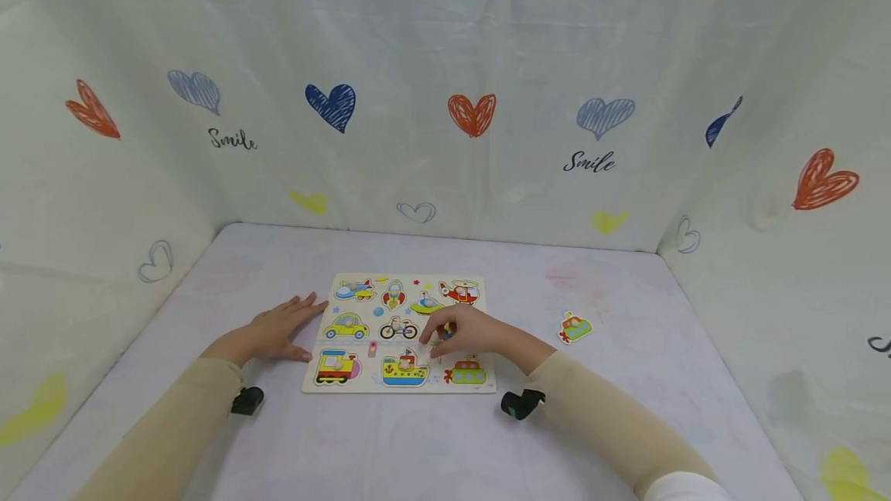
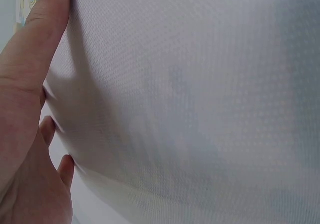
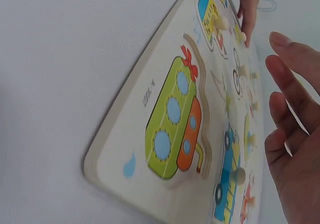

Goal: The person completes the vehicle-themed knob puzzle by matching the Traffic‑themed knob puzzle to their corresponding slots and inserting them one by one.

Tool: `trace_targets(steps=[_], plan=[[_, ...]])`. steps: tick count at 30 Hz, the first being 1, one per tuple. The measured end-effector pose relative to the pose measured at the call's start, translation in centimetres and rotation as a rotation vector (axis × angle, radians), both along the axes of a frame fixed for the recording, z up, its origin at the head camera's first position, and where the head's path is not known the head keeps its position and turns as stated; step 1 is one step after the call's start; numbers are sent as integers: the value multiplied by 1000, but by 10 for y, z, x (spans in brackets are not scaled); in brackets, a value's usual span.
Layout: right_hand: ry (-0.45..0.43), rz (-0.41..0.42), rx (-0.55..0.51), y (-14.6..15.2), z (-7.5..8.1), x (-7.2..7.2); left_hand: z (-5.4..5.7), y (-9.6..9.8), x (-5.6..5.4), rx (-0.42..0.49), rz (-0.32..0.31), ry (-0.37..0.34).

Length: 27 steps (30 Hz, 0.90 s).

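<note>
A wooden peg puzzle board (image 1: 372,379) lies flat on the table, filled with vehicle pieces such as a train (image 1: 337,367), a ship (image 1: 404,371) and a bicycle (image 1: 399,328). My left hand (image 1: 281,328) rests at its left edge, fingers spread, thumb near the lower left side. Over the lower right half hovers my right hand (image 1: 468,331), fingers loosely bent with nothing between them. It partly covers a blue bus piece (image 3: 228,176). The recess at the lower right corner shows a printed green submarine (image 3: 167,116). A loose submarine piece (image 1: 575,328) lies right of the board.
The pale table (image 1: 390,454) stretches around the board, with its far edge against a white curtain (image 1: 418,37) printed with hearts. Small black cameras hang under the left wrist (image 1: 247,400) and the right wrist (image 1: 520,404).
</note>
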State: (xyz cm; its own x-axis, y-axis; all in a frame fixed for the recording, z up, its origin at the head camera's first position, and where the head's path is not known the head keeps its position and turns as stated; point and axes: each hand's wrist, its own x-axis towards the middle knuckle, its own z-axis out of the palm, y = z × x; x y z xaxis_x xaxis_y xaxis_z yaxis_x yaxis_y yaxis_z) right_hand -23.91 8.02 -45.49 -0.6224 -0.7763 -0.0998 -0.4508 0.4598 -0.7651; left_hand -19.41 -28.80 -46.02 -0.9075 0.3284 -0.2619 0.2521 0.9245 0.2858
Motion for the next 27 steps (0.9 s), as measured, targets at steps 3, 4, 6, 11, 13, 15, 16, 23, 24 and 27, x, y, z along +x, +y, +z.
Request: trace_targets(steps=[3, 4, 6, 11, 13, 15, 16, 23, 24, 27], plan=[[5, -20, -17, 16, 1, -1, 1, 1, 1, -3, -6, 7], [8, -29, -21, 21, 2, -2, 1, 1, 0, -4, -5, 6], [14, -48, -34, 32, 3, -2, 1, 1, 0, -7, -9, 8], [28, -94, -70, 60, 4, -2, 1, 2, 0, -6, -6, 2], [34, -111, -75, 70, 3, -2, 1, 2, 0, -8, -4, 4], [38, -131, -67, 80, 1, -2, 0, 2, 0, -11, -5, 7], [42, -135, -66, 84, 0, -2, 0, 2, 0, -11, -6, 9], [65, -192, -68, 110, -5, 1, 0, -1, 1, -3, -11, 14], [63, -202, -74, 114, -5, 1, 0, -1, 1, -1, -10, 14], [54, -243, -88, 124, -8, 3, 0, -1, 1, -3, -12, 13]])
